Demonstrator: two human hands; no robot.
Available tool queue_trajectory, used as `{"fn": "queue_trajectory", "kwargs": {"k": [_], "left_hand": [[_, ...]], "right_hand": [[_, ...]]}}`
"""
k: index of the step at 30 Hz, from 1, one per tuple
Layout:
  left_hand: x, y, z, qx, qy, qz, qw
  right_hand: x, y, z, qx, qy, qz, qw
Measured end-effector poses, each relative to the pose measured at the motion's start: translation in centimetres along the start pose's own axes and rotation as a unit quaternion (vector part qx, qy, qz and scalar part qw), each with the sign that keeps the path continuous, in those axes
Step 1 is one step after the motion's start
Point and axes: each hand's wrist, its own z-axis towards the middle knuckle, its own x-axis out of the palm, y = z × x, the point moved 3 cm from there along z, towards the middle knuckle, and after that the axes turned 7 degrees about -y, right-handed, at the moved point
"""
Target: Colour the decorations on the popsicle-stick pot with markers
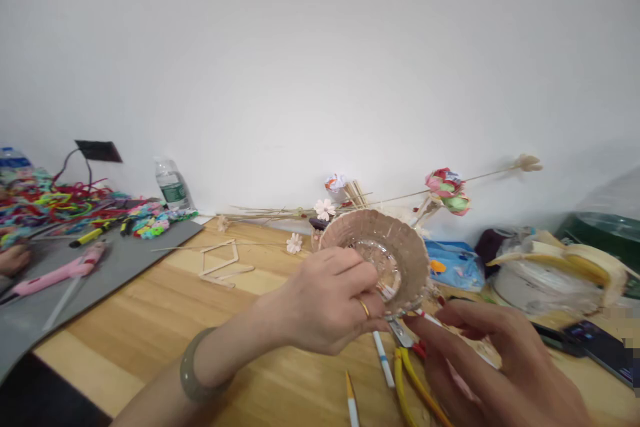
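My left hand (327, 300) grips the near rim of a glass bowl (385, 250) whose outside is covered in pale wooden sticks, tilted so its inside faces me. A ring is on one finger and a grey-green bangle (193, 370) on the wrist. My right hand (493, 360) hovers at the lower right with fingers curled and tips pointing at the bowl's lower edge; a thin white stick (425, 315) seems pinched at its fingertips, blurred. Yellow-handled pliers (410, 373) lie on the wooden table (165, 320) under both hands.
White paper sticks (384, 360) lie near the pliers. Popsicle sticks (223, 263) and small paper flowers (294, 243) lie further back. A pink glue gun (60, 273) rests on a grey mat (125, 253) at left, beside another person's hand (13, 259), coloured pipe cleaners and a water bottle (173, 185). Bags, a phone (600, 347) at right.
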Motion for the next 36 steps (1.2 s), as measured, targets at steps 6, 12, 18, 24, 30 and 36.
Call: {"fn": "queue_trajectory", "kwargs": {"k": [6,12,18,24,30,36], "left_hand": [[0.2,-0.1,-0.3,0.022,-0.007,0.028,0.999],[0.3,-0.2,-0.4,0.033,-0.012,0.047,0.998],[0.4,-0.4,-0.4,0.029,-0.013,0.055,0.998],[0.5,-0.3,-0.3,0.028,-0.007,0.054,0.998],[0.4,-0.2,-0.3,0.029,-0.014,0.050,0.998],[0.5,-0.2,-0.3,0.035,-0.018,0.059,0.997]], "right_hand": [[0.2,0.1,-0.1,0.021,-0.003,0.013,1.000],[-0.6,0.3,-0.4,-0.072,0.026,-0.049,0.996],[-0.7,0.3,-0.5,-0.111,0.040,-0.052,0.992],[-0.2,-0.2,-0.6,-0.044,0.040,-0.036,0.998],[-0.2,-0.5,-0.8,-0.051,0.054,-0.019,0.997],[-0.3,-0.8,-1.0,-0.059,0.062,-0.015,0.996]]}}
